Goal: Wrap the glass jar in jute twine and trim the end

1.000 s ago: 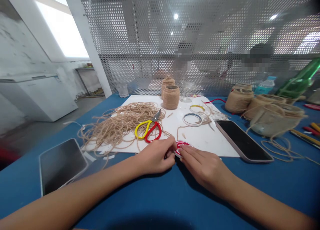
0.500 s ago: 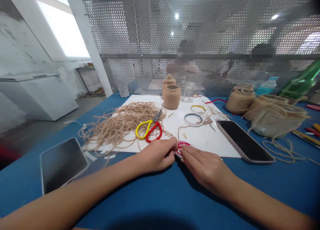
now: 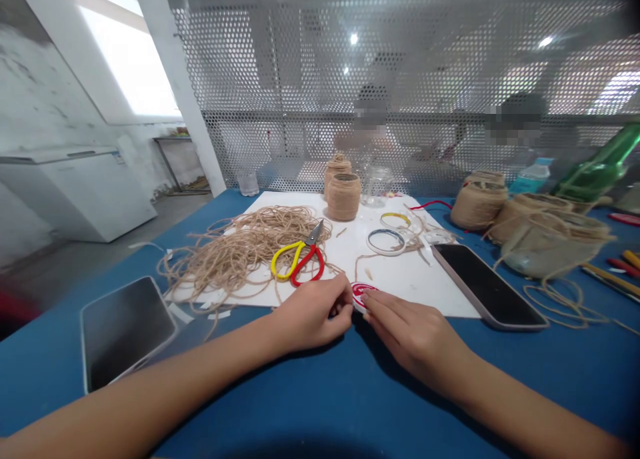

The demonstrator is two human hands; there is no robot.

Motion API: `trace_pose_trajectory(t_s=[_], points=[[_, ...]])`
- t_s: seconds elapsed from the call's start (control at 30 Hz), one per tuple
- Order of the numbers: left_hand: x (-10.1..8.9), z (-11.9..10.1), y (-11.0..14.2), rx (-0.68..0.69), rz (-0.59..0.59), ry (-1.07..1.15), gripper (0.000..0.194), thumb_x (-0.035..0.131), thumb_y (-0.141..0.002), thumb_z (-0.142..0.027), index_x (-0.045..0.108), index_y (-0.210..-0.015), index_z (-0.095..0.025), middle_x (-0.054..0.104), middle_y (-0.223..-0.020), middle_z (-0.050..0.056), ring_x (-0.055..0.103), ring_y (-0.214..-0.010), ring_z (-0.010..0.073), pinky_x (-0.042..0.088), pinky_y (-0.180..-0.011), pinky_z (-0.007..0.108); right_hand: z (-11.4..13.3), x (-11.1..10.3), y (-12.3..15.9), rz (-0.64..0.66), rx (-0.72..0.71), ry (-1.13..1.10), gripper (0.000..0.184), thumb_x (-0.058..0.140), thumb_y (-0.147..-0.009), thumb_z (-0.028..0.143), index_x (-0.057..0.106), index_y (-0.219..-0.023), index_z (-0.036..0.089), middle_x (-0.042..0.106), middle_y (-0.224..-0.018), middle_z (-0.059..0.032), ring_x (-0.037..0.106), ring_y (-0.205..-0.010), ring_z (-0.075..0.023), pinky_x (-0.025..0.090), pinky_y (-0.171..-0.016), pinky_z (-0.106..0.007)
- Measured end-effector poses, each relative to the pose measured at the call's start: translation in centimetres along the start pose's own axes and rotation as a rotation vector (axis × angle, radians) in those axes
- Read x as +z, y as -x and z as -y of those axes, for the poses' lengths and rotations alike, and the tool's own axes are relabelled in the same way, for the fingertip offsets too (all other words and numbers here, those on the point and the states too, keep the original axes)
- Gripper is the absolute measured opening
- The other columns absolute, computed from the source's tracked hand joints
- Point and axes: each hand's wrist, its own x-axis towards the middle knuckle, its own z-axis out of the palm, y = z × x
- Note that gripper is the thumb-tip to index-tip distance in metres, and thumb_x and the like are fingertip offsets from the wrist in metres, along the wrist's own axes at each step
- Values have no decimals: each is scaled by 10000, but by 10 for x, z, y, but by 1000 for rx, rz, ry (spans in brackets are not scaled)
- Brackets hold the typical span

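Note:
A flat round roll of tape [image 3: 361, 292], with a red-and-white printed face, stands between my two hands at the near edge of the white board [image 3: 415, 282]. My left hand [image 3: 317, 312] is closed, its fingers curled and pinched at the roll's left edge; the fingertips are partly hidden. From the other side my right hand [image 3: 413, 326] grips the roll, fingers pressed together over its face and the thumb out of sight below. Just beyond my left hand lie scissors [image 3: 300, 256] with one yellow and one red handle, touching a loose heap of jute twine [image 3: 240, 249].
Twine-wrapped jars [image 3: 344, 198] stand at the back of the board, near tape rings [image 3: 386, 242]. Phones lie left [image 3: 127, 332] and right [image 3: 487, 286]. Further right are more wrapped jars [image 3: 477, 204], a green bottle [image 3: 603, 162] and pens. A perforated metal screen [image 3: 280, 66] closes off the back.
The camera view has shifted slightly. My right fingers have slid a little on the roll's face, and more of its print shows beside my left hand.

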Motion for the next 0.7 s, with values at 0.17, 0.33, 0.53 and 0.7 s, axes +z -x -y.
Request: trace_pose_trajectory(t_s=[0.17,0.33,0.53,0.7], points=[[2,0,0,-18,-6,-10,34,441,-765,-152,459,-784,-173,507,-613,-42,468,-529,78,337,-504,178,0,-2,-1,8,19,-19,212,471,-841,114,618,-992,92,691,-963,-142,658,-892,-211,562,-753,-307],[3,-1,-1,-55,-24,0,34,440,-756,-143,449,-745,-173,479,-592,-49,438,-506,73,313,-488,175,0,-3,-2,12,39,-51,227,453,-847,118,615,-1005,102,688,-975,-143,658,-891,-211,563,-751,-316],[3,-2,-3,-82,-50,62,50,426,-759,-133,457,-736,-166,470,-596,-50,429,-521,69,316,-498,170,-1,-3,-3,27,82,-94,228,466,-838,103,596,-1026,92,681,-992,-143,652,-906,-211,556,-761,-315],[3,-2,-4,-88,-57,133,46,429,-765,-138,465,-746,-160,477,-613,-47,429,-534,64,327,-502,159,-2,-5,0,85,184,-206,262,484,-844,147,546,-1098,167,667,-1028,-90,638,-906,-175,534,-774,-288]])
